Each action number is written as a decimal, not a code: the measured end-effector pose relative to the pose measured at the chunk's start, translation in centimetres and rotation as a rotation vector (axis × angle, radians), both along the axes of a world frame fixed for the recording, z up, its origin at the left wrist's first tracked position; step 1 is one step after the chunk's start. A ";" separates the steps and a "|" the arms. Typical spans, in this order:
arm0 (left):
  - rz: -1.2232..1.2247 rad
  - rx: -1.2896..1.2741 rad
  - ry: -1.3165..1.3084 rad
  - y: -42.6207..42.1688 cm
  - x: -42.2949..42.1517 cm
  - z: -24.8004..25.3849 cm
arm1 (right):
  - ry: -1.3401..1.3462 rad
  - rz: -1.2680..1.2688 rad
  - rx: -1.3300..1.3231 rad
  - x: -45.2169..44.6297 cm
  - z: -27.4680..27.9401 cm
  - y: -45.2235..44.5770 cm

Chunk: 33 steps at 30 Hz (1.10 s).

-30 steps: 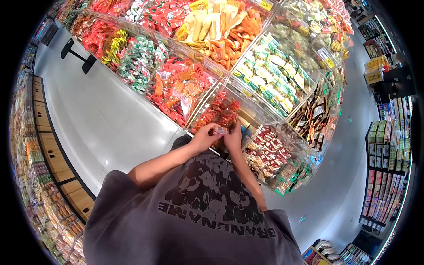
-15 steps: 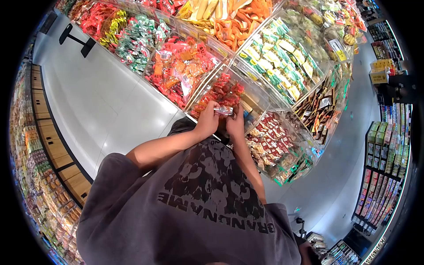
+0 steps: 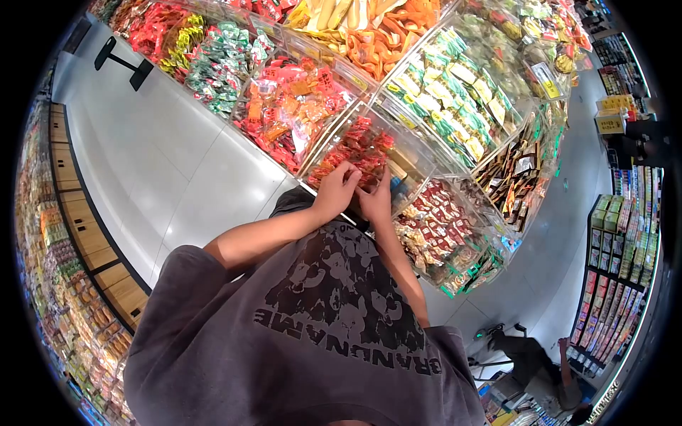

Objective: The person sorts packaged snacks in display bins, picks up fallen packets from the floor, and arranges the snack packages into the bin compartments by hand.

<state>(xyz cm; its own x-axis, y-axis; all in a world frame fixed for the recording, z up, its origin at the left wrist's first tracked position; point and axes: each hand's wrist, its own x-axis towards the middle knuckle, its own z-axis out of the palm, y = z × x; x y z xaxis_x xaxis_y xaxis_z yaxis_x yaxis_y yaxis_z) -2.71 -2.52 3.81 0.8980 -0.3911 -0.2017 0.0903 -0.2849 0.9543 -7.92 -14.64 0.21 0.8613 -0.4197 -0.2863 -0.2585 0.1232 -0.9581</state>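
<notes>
My left hand [image 3: 337,192] is over the near edge of a clear bin [image 3: 413,157] of red-wrapped snack packets [image 3: 364,142]. Its fingers and thumb are pinched together, and anything between them is too small or hidden to make out. Close beside it on the right is my right hand [image 3: 376,203], thumb pointing toward the left hand and index finger stretched upward, with a gap between them. No packet shows clearly in either hand.
Neighbouring bins hold red and orange packets [image 3: 291,106], green-and-white packets [image 3: 455,92] and brown-red wrapped sweets [image 3: 440,216]. Stocked shelves [image 3: 614,263] line the right side. Another person [image 3: 533,362] is at the lower right. Wooden drawers [image 3: 89,238] stand along the left aisle.
The shiny packet held between both hands is no longer visible there. My right hand has lowered slightly and its thumb now shows. Another person has come into view at lower right.
</notes>
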 end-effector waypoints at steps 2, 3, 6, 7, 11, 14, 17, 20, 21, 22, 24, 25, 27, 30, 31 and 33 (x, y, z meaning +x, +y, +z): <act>0.021 0.025 0.021 0.0 0.5 0.3 | 0.011 -0.023 -0.019 -0.2 0.4 0.2; 0.043 0.049 0.042 0.0 0.5 0.4 | 0.012 -0.026 -0.019 -0.2 0.3 0.2; 0.064 0.044 0.075 0.0 0.6 0.7 | -0.084 -0.015 0.047 0.0 0.0 0.0; 0.063 0.044 0.074 0.0 0.6 0.3 | -0.056 -0.009 0.062 -0.1 0.0 0.0; 0.046 0.058 0.031 0.2 0.4 0.7 | -0.072 0.046 -0.194 -0.5 -5.2 -0.9; -0.012 -0.031 0.072 0.2 0.0 0.8 | -0.005 0.105 -0.165 -0.5 -3.7 -1.0; 0.021 -0.059 -0.020 0.4 0.1 1.7 | 0.055 0.115 -0.094 -0.6 -2.1 -1.0; 0.020 -0.163 -0.015 0.7 0.1 3.6 | 0.048 0.121 0.019 -0.5 -1.2 -1.0; 0.032 -0.143 -0.116 0.7 0.3 3.2 | 0.029 0.125 0.048 -0.4 -0.8 -0.9; 0.018 -0.142 -0.118 1.0 0.4 2.9 | 0.011 0.129 0.077 -0.4 -0.5 -0.9; 0.064 -0.141 -0.146 1.3 0.7 3.0 | -0.054 0.165 -0.130 -0.2 0.1 -0.7; 0.063 -0.174 -0.225 1.2 0.8 3.5 | -0.006 0.146 -0.200 -0.2 0.0 -0.5; 0.016 -0.114 -0.269 1.3 0.8 4.0 | -0.033 0.152 -0.213 -0.3 1.3 -0.6; -0.115 -0.081 -0.413 1.8 1.2 3.8 | -0.081 0.163 -0.147 -0.4 1.5 -0.6; -0.195 -0.131 -0.459 1.8 1.2 4.1 | -0.105 0.162 -0.069 -0.5 1.0 -0.6; -0.278 -0.183 -0.507 2.1 1.5 4.7 | -0.121 0.189 -0.042 -0.8 -1.6 -1.0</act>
<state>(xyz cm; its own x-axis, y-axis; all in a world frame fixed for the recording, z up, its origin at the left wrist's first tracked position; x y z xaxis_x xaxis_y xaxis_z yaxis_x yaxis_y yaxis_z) -1.18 -0.45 8.49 0.7237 -0.6129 0.3172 -0.4429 -0.0599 0.8946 -8.67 -15.62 -1.44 0.9527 -0.2570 -0.1622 -0.1565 0.0427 -0.9868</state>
